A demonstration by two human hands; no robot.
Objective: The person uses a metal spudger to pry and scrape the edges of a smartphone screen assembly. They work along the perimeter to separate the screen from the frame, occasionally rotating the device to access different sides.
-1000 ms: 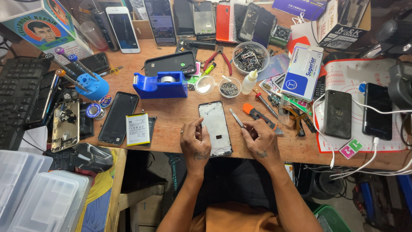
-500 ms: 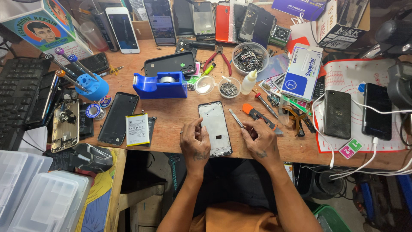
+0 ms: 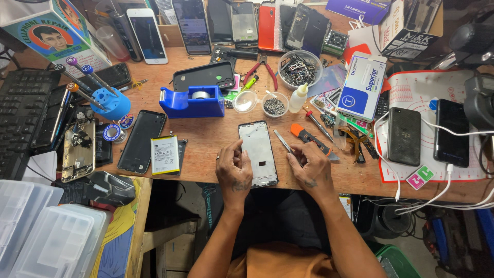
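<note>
Down in the head view, we see a phone frame (image 3: 258, 153) lying flat near the front edge of the wooden tabletop (image 3: 206, 159), long side running away from us. Our left hand (image 3: 234, 172) rests at the frame's left edge, its grip curled closed on that edge with the fingertips touching it. Our right hand (image 3: 310, 170) sits just right of the frame, its grip closed on a slim metal tool (image 3: 284, 141) that points up and to the left. An orange-handled cutter (image 3: 309, 140) lies just beyond that hand. Farther back stand a blue tape dispenser (image 3: 193, 100) and a small white glue bottle (image 3: 298, 98); a phone battery (image 3: 164, 154) lies well to the left.
</note>
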